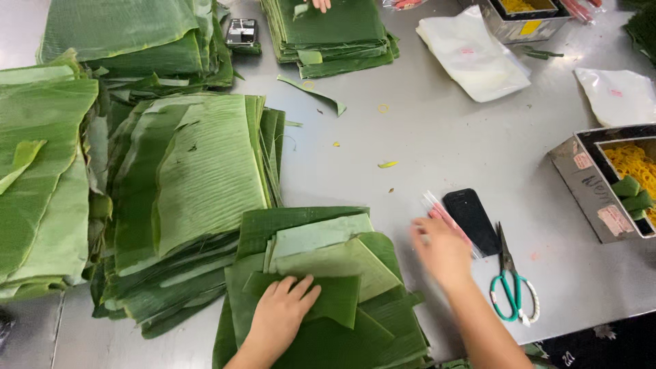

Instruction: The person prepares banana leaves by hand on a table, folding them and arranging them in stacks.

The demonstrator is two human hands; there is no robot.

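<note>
Pressing flat on the cut banana-leaf stack [321,301], my left hand [280,318] lay palm down with its fingers spread, gripping nothing, on the dark folded piece at the top of the pile near the front edge of the steel table [437,137]. My right hand [443,251] hovered just right of that stack, blurred, fingers loosely extended; it looked released, though I could not tell for sure whether it pinched anything. Its fingertips were close to a thin clear packet with pink stripes [444,217], which lay against a black phone [473,220]. Just right of the phone sat green-handled scissors [512,287], blades pointing away from me.

Left of my stack I saw a tall heap of larger banana leaves [198,198], pale undersides up, and further left another heap [41,178] running off the frame. At the far side a neat pile of trimmed leaves [331,34] rested under another person's fingertips [320,5]. A small dark device [240,32] lay beside it. White plastic bags [471,55] were spread across the far right, and a metal box of yellow rubber bands [615,181] stood at the right edge.
</note>
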